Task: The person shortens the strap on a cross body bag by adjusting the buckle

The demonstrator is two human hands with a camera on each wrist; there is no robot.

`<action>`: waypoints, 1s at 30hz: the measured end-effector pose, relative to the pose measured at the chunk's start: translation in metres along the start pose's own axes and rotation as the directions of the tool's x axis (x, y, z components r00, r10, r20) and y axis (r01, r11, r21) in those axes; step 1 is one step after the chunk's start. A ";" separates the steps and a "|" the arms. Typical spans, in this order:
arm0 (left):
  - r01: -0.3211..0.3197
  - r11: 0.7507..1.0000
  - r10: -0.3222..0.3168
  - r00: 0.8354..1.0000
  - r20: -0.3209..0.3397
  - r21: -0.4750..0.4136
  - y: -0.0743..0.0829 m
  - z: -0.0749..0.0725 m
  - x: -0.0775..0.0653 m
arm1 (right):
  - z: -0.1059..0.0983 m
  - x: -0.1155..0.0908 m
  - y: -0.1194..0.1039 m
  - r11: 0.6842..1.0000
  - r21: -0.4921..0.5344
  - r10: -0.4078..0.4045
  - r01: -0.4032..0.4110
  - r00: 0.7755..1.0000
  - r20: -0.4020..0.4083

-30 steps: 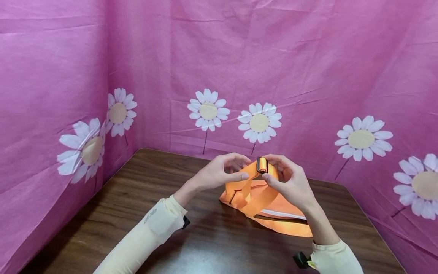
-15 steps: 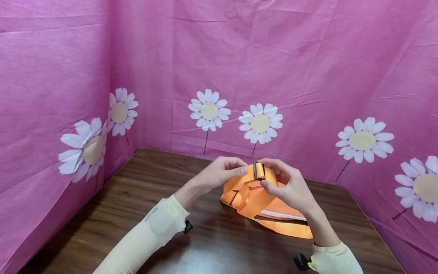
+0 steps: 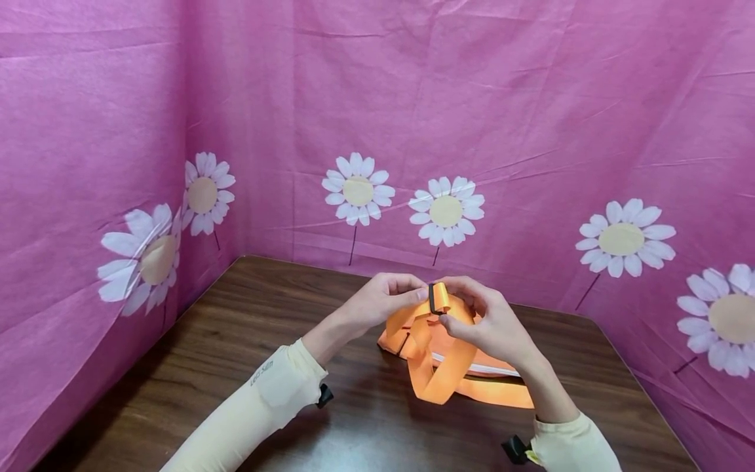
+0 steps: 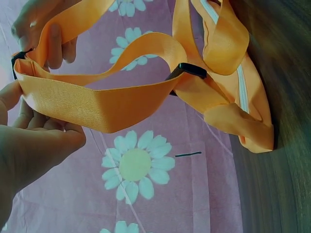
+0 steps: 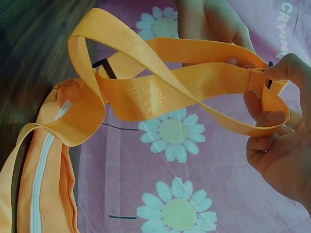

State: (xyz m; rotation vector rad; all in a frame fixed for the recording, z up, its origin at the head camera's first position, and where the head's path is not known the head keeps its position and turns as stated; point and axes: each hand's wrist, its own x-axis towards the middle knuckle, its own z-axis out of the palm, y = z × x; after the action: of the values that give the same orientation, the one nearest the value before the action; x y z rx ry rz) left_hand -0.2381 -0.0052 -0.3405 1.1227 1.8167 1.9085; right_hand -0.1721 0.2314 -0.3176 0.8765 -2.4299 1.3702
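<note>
An orange bag (image 3: 439, 337) with a white zipper (image 5: 36, 194) lies on the table, its orange strap (image 4: 97, 107) raised in both hands. Just left of the black slider buckle (image 3: 435, 299), my left hand (image 3: 374, 305) pinches the webbing between thumb and fingers. My right hand (image 3: 492, 321) is at the buckle's right side, with strap between thumb and fingers; the right wrist view shows the webbing looping there. A black ring (image 4: 192, 70) joins the strap near the bag's end. A slack loop hangs before the bag. My right hand partly covers the bag in the head view.
The dark wooden table (image 3: 366, 419) reaches back to a pink cloth backdrop (image 3: 377, 98) printed with white daisies. This cloth stands on the left, back and right. A black strap piece (image 3: 516, 450) sits by the right sleeve.
The buckle and my right hand have shifted left and a little down. My left thumb has come in close to the buckle. A strap loop has dropped lower in front of the bag.
</note>
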 end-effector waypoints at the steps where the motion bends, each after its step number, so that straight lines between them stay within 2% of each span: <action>1: 0.005 1.000 -0.005 1.000 -0.002 -0.003 -0.001 0.000 0.000 | 0.000 0.001 0.000 1.000 -0.002 -0.005 0.005 1.000 -0.002; 9: 0.082 0.996 -0.080 0.996 -0.040 0.046 -0.007 -0.005 0.004 | -0.003 0.002 -0.001 1.000 0.007 -0.011 0.011 0.997 -0.081; 12: 0.100 0.995 -0.099 0.994 -0.037 0.029 -0.008 -0.009 0.005 | -0.004 0.001 -0.001 1.000 0.010 0.001 0.000 0.996 -0.091; 22: 0.066 0.998 -0.066 0.998 -0.024 0.014 -0.002 -0.011 0.003 | -0.002 0.003 0.000 1.000 0.008 0.029 -0.028 0.999 -0.039; 30: 0.067 0.998 -0.068 0.997 -0.036 -0.019 -0.001 -0.010 0.003 | -0.003 0.005 -0.001 0.999 0.023 0.029 -0.028 0.999 -0.039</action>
State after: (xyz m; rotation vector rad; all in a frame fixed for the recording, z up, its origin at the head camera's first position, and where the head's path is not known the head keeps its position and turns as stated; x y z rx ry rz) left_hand -0.2467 -0.0103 -0.3394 1.0143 1.8284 1.9151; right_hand -0.1755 0.2316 -0.3134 0.8148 -2.4110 1.4135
